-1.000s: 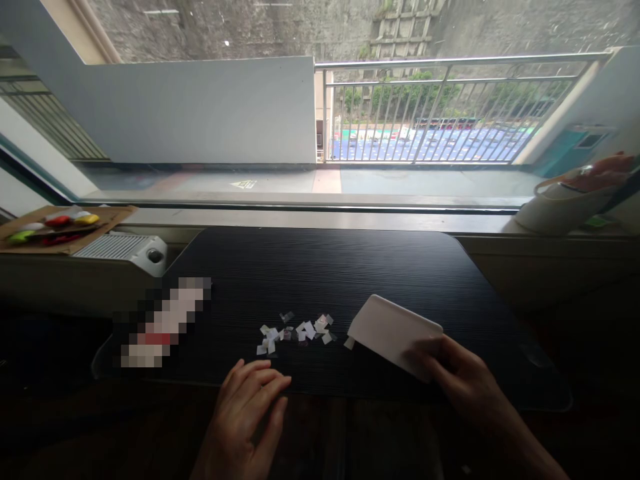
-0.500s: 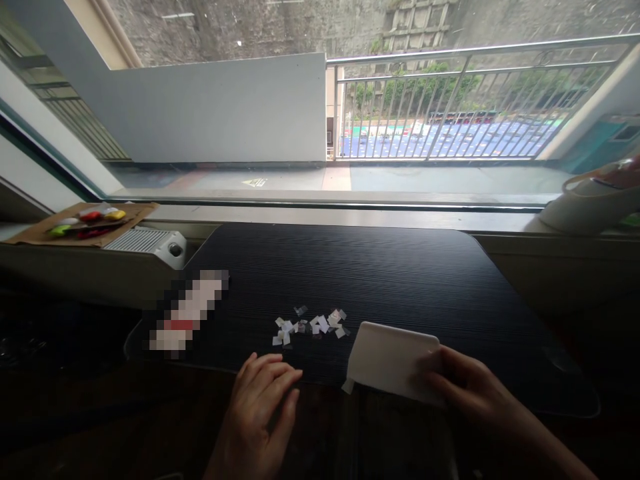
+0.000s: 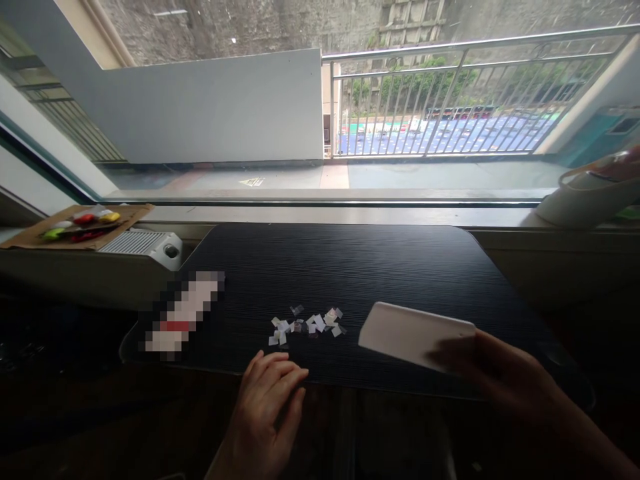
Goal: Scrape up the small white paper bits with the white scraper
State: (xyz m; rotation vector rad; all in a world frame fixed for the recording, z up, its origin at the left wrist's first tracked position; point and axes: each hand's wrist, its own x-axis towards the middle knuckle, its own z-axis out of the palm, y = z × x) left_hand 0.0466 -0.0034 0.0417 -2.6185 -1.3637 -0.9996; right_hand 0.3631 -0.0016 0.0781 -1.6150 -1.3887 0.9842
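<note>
My right hand (image 3: 493,363) is closed on one end of a flat white rectangular piece (image 3: 417,333) with rounded corners, held tilted over the near right of the table. I cannot make out its exact kind. Small white and clear scraps (image 3: 315,323) lie loosely scattered near the middle of the table's near side, to the left of the white piece and apart from it. Just in front of them, at the near edge, is my left hand (image 3: 270,400). Its fingers are stretched out and slightly bent, with nothing held.
The dark wood-grain table (image 3: 340,260) has rounded corners. A long blurred-out item (image 3: 183,317) lies at its left. Beyond stand a white ridged box (image 3: 150,247), brown paper (image 3: 30,230) with colourful pieces, and a white container (image 3: 575,197) on the sill.
My right hand has moved right and slightly up with the white piece. A small scrap at its lower left corner no longer shows there. My left hand has barely shifted.
</note>
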